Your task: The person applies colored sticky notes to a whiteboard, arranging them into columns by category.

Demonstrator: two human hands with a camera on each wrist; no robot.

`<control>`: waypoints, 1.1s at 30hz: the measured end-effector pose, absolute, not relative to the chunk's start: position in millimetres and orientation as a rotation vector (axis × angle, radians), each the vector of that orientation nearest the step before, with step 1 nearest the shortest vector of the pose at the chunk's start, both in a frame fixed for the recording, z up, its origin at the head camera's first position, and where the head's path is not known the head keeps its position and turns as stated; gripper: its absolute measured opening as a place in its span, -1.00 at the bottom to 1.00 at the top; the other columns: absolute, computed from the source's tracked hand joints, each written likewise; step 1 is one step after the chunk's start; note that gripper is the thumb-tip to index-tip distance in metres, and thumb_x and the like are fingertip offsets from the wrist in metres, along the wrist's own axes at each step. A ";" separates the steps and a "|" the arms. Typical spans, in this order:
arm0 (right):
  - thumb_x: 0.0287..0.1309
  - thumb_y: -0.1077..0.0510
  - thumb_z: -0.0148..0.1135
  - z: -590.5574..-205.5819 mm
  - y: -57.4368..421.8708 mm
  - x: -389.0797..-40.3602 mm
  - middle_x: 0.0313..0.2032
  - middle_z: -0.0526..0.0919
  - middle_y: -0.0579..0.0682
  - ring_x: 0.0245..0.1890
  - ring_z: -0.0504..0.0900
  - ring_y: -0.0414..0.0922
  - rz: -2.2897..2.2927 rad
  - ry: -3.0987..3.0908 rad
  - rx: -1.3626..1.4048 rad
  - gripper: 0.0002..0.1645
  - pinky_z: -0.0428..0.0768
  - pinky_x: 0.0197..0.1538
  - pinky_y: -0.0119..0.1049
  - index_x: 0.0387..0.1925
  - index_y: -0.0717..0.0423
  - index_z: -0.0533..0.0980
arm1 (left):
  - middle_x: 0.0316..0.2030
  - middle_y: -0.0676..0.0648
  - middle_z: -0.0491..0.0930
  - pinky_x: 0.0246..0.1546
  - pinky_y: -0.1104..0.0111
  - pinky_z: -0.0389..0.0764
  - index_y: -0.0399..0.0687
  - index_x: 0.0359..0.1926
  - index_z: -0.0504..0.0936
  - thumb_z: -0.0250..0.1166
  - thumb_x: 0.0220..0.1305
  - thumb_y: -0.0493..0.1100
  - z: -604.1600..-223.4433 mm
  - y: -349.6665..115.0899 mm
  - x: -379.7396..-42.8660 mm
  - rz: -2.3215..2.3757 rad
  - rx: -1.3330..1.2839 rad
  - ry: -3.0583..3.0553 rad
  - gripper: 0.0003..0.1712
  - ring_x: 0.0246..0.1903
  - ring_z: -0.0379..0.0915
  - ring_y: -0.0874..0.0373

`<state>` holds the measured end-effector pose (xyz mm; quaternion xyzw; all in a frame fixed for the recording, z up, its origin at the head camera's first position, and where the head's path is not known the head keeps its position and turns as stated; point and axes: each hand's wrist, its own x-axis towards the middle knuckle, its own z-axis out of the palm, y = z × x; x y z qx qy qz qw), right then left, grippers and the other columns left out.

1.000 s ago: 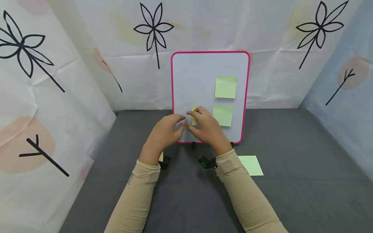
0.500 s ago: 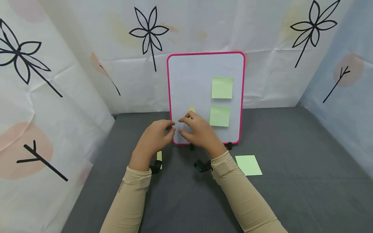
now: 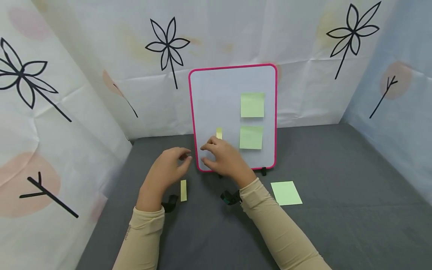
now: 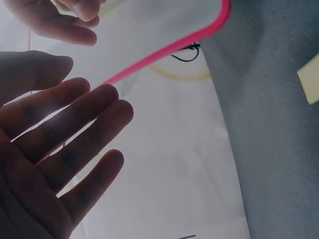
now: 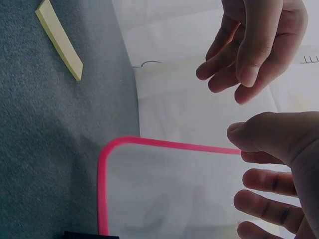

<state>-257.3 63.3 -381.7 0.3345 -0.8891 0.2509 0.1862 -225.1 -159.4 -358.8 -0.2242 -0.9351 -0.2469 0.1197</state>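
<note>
A whiteboard [image 3: 216,97] with a pink frame stands upright at the back of the dark table. Two green sticky notes [image 3: 252,105] are on its right half, one above the other. Lower on the board is a narrow yellow sticky note [image 3: 219,132], its bottom hidden behind my right hand [image 3: 224,157]. That hand hovers before the board's lower left, fingers spread and nothing between them. Just left of the frame is my left hand [image 3: 165,168], also holding nothing; the left wrist view shows its fingers [image 4: 75,124] relaxed and apart.
A narrow yellow sticky pad [image 3: 183,190] lies on the table beside my left wrist. By my right forearm rests a green sticky note [image 3: 287,193]. Black feet [image 3: 264,171] prop the board. Pale printed cloth [image 3: 141,97] walls in the table behind and at both sides.
My left hand has drawn left and down, off the board, uncovering the yellow pad on the table. My right hand has lowered slightly. The head view has shifted and tilted a little.
</note>
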 end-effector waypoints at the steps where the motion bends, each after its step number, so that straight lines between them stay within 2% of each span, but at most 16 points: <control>1: 0.30 0.12 0.47 -382.6 61.2 -257.0 -0.08 0.67 0.05 -0.25 0.62 -0.13 0.698 -2.506 0.953 -0.65 0.67 -0.13 -0.25 0.06 0.17 0.73 | -0.04 -0.18 0.77 -0.01 0.00 0.74 -0.26 0.10 0.76 0.31 0.48 -0.19 -360.1 -162.6 -223.2 -0.725 -0.653 -2.738 -0.70 -0.05 0.73 -0.07; 9: 0.28 0.14 0.48 -386.4 50.0 -253.7 -0.08 0.67 0.07 -0.26 0.64 -0.12 0.683 -2.496 0.997 -0.66 0.70 -0.13 -0.25 0.04 0.19 0.73 | -0.10 -0.15 0.75 -0.08 0.03 0.74 -0.27 0.06 0.77 0.34 0.45 -0.22 -369.0 -183.0 -210.1 -0.728 -0.654 -2.758 -0.72 -0.10 0.71 -0.06; 18: 0.31 0.14 0.46 -389.3 46.1 -255.0 -0.06 0.68 0.08 -0.22 0.65 -0.08 0.714 -2.553 0.992 -0.67 0.69 -0.11 -0.23 0.05 0.18 0.73 | -0.04 -0.16 0.73 -0.13 0.02 0.71 -0.25 0.08 0.76 0.42 0.37 -0.22 -373.0 -206.1 -200.2 -0.646 -0.577 -2.857 -0.69 -0.08 0.67 -0.08; 27: 0.32 0.12 0.45 -389.7 47.3 -254.2 -0.09 0.68 0.07 -0.23 0.63 -0.11 0.703 -2.576 0.981 -0.68 0.68 -0.14 -0.22 0.05 0.15 0.74 | 0.08 -0.26 0.70 0.04 -0.06 0.69 -0.28 0.18 0.69 0.48 0.31 -0.23 -376.6 -208.2 -208.3 -0.672 -0.587 -3.035 -0.55 0.06 0.65 -0.18; 33: 0.33 0.09 0.46 -389.1 42.1 -252.5 -0.08 0.71 0.05 -0.21 0.66 -0.08 0.701 -2.595 1.003 -0.69 0.69 -0.14 -0.25 0.04 0.12 0.74 | 0.14 -0.29 0.68 0.09 -0.06 0.68 -0.31 0.22 0.66 0.51 0.29 -0.22 -381.1 -208.2 -210.7 -0.652 -0.591 -3.102 -0.49 0.11 0.63 -0.20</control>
